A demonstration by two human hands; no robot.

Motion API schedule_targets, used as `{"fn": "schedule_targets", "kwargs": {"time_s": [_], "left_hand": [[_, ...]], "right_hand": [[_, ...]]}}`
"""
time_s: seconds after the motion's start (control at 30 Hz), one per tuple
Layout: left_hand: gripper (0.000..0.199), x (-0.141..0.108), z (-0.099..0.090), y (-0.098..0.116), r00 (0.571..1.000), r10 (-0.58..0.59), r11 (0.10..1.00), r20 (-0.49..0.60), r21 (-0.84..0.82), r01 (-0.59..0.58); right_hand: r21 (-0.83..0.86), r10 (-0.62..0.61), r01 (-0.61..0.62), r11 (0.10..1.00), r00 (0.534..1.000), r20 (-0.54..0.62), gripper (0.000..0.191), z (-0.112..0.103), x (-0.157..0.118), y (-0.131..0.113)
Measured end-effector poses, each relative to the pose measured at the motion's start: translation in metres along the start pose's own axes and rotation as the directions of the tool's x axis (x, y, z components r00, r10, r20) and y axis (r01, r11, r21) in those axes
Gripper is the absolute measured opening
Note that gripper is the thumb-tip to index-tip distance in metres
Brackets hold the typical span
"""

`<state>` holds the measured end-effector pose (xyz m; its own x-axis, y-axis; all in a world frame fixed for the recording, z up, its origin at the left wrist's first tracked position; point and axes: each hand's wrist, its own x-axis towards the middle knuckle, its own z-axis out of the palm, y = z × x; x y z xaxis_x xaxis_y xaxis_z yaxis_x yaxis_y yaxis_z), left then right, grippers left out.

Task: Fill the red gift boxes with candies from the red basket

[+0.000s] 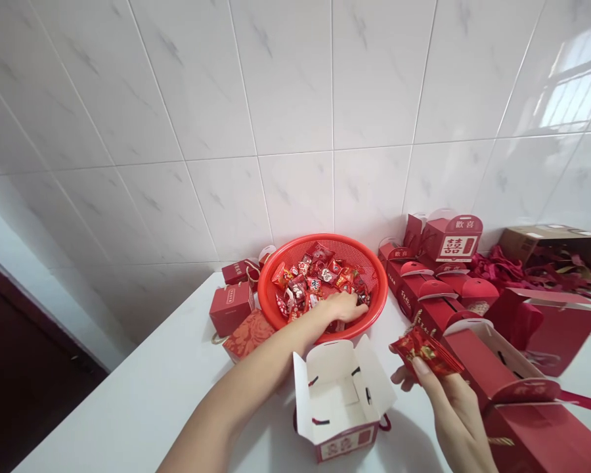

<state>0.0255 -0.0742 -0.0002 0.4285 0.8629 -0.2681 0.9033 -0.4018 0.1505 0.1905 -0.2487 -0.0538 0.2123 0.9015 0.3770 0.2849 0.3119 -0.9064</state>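
While the left hand (343, 307) reaches among candies (300, 289) in a red basket (383, 281), the right hand (450, 402) holds a red packet (426, 353).
An open box (345, 444) stands near; the left grip's hold cannot be told.

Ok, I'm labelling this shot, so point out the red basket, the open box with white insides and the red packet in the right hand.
Red basket (383, 289): head view, right side of the rim.
Open box (347, 445): head view, printed front wall.
Red packet (431, 349): head view, middle of its wrapper.
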Motion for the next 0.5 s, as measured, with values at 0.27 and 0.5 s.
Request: {"fn": "schedule_targets", "kwargs": {"time_s": [0.27,0.5], "left_hand": [[0.046,-0.024,0.030,0.015,0.956,0.036,0.995,-0.291,0.097,-0.008],[0.046,-0.025,0.041,0.011,0.919,0.168,0.980,-0.356,0.158,-0.118]], "right_hand": [[0.006,-0.034,0.034,0.999,0.998,-0.048,0.047,0.008,0.002,-0.007],[0.039,-0.046,0.045,0.998,0.999,0.030,0.045,0.013,0.008,-0.004]]}}
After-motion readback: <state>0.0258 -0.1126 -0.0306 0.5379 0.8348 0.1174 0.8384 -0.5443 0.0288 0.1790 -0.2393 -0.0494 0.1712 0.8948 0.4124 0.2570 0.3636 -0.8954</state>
